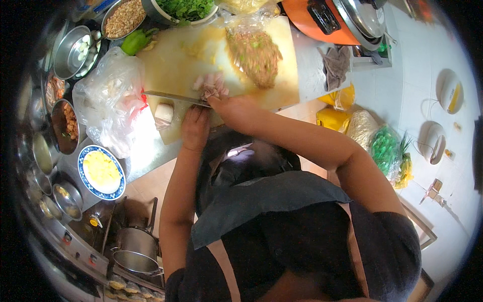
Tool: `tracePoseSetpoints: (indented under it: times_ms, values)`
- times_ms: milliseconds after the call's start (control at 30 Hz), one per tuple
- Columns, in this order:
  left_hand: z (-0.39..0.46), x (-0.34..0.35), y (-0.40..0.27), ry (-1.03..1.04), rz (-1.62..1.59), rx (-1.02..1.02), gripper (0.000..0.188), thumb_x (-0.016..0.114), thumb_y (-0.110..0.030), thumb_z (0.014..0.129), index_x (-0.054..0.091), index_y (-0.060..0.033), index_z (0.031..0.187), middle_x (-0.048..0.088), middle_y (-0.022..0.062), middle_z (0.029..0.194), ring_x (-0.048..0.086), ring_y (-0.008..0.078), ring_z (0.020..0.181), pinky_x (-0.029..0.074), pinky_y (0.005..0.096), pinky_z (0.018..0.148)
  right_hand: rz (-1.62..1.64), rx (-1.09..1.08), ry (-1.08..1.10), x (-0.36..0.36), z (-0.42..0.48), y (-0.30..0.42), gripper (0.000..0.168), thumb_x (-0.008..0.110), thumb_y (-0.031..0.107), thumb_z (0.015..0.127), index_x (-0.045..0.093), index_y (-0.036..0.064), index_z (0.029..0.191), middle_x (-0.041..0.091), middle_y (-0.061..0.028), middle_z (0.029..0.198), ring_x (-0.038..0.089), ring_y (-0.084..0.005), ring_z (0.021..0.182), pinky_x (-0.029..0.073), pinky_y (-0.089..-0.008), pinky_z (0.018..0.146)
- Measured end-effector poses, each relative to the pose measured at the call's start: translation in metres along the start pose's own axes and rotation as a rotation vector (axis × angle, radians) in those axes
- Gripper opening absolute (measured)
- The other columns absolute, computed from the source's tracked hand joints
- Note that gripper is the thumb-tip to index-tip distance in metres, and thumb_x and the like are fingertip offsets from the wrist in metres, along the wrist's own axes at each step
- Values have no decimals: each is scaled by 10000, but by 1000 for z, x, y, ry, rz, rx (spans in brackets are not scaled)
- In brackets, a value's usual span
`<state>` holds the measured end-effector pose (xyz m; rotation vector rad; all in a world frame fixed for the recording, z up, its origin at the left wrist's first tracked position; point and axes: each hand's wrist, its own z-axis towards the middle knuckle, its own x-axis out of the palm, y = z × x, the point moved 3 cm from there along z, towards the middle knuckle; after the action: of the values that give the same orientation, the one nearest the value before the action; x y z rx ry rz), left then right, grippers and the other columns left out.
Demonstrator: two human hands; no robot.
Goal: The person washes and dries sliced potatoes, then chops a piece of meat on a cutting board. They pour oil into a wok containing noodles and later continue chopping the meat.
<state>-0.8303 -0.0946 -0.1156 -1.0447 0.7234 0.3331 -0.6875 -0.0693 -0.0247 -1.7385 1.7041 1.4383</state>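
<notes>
My right hand [236, 111] grips a kitchen knife [171, 97], whose long blade points left across the cutting board [181, 75]. Close below the blade, my left hand [196, 122] rests at the board's near edge with its fingers bent down; whatever lies under them is hidden. Just beyond the knife is a small heap of sliced pale pink meat [212, 86], apparently pork. A block of fatty meat [164, 115] sits left of my left hand. Farther back on the board, a mound of minced meat with green bits [258, 58] lies on clear plastic.
Plastic bags [109, 90] crowd the board's left side, near a green pepper [135, 42]. A blue-rimmed plate of yellow pieces [101, 171] and several metal bowls [71, 53] stand at left. Behind are a tub of green herbs [185, 9] and an orange pot [309, 19]; a grey cloth [335, 67] lies right.
</notes>
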Motion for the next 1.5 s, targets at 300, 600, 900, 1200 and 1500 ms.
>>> tracePoseSetpoints:
  times_ms: [300,600,900,1200,1500]
  values:
    - [-1,-79,-7,-306,218,-185,307,695,-64,731,588,13,1009,562,202,1064,544,355,947,459,402,809,196,75,-27,-39,-55,-16,262,528,216,878,506,75,1098,619,-161,798,605,-363,694,487,-453,634]
    - [38,-107,1,95,379,-349,402,683,-108,704,571,-43,1084,578,130,1029,533,316,914,457,401,765,88,10,-25,4,-79,-48,166,574,185,839,542,64,949,597,-174,759,594,-372,678,472,-457,592]
    - [8,-88,-23,279,123,43,226,570,27,718,603,-16,938,587,148,1054,473,319,1162,380,440,996,294,124,-117,7,-54,-38,178,571,180,845,531,51,961,568,-217,683,575,-405,691,455,-478,611]
    - [21,-67,-8,76,101,-124,325,651,-35,747,561,-41,1060,516,172,1172,491,359,1096,418,414,932,193,94,-140,17,-46,-35,172,545,178,857,525,58,979,587,-208,704,588,-399,692,464,-485,618]
    - [1,-65,-8,-110,98,-301,433,731,-93,698,550,-44,1088,531,170,1047,517,349,984,443,414,834,243,163,-58,7,-35,-28,196,531,207,869,504,63,999,591,-202,704,587,-411,703,460,-502,629]
